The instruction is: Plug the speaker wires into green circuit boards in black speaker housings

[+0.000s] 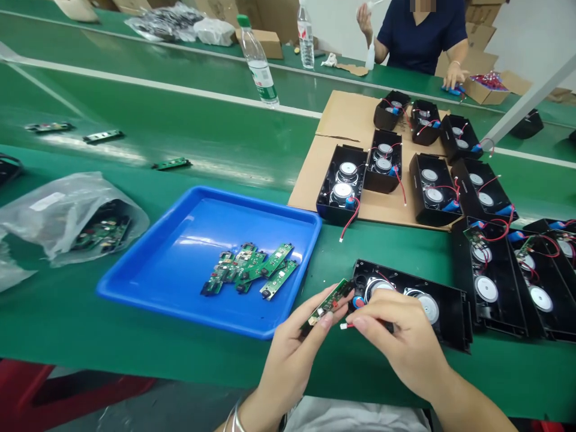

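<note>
My left hand (300,339) is closed on a narrow green circuit board (330,305), pinched along its edges and tilted upward. Close by, my right hand (400,336) pinches a red wire that ends in a small white connector plug (344,326); plug and board are apart. Behind both hands lies a black speaker housing (450,321) with two round speakers and a blue cylindrical part (358,301). My right hand hides some of this housing. To the left, a blue tray (148,295) holds several more green circuit boards (240,267).
Several black speaker housings (342,183) with red wires stand on cardboard (306,183) and at the right. A plastic bag of boards (96,231) lies at the left. Loose boards (103,137) lie on the green conveyor belt (216,120). Water bottles (258,69) and a co-worker (420,36) are across.
</note>
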### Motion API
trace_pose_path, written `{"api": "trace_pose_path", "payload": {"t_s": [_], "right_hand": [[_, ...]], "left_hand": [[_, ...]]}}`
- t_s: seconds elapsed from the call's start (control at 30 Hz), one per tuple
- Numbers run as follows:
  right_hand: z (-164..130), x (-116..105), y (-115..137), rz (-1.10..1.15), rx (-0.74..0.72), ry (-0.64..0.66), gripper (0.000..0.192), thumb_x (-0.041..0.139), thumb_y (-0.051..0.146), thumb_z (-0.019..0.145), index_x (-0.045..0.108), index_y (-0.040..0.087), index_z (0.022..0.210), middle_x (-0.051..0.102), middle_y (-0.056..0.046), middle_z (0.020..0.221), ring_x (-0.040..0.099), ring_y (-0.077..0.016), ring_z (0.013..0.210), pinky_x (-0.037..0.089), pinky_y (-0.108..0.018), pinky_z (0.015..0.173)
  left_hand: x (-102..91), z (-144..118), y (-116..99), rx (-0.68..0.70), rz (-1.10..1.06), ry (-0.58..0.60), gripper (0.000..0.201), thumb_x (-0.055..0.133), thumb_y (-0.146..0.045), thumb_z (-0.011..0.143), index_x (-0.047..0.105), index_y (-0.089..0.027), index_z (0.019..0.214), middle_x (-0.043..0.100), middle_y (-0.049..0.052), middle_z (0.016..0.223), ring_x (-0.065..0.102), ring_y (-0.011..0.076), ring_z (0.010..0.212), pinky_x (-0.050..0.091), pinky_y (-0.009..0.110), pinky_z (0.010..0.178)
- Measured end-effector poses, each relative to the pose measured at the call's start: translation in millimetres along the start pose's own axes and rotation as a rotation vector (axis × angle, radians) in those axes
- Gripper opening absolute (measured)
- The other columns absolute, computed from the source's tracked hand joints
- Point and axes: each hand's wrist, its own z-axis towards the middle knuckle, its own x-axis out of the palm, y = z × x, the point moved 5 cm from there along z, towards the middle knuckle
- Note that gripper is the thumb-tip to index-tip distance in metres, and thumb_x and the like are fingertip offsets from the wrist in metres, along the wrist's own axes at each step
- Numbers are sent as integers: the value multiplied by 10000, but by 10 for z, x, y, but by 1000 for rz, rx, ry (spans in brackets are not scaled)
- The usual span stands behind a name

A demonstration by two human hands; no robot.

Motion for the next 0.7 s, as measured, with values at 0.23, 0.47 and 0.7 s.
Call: {"api": "trace_pose_path", "payload": {"t_s": [0.23,0.47,0.7], "right_hand": [[-4,13,38,-168,-152,-75,258,458,312,956,672,191,878,640,-23,737,592,-124,658,496,-222,595],[17,-150,-94,-40,111,63,214,491,290,926,614,198,777,587,-2,719,563,-110,620,472,-204,554],[-70,-107,10,-195,-170,-28,108,538,115,857,572,173,772,550,-5,685,515,-114,612,450,-219,544]], "left_hand": [[41,44,-4,-137,-326,92,265,677,-356,760,741,-199,964,742,73,995,662,281,990,541,383,882],[56,22,2,-432,-526,167,280,657,-204,765,708,-212,1041,733,64,979,668,194,917,541,267,757],[198,-5,-4,-456,-509,338,287,692,-149,765,701,-161,1051,702,93,997,629,147,872,495,232,779]]}}
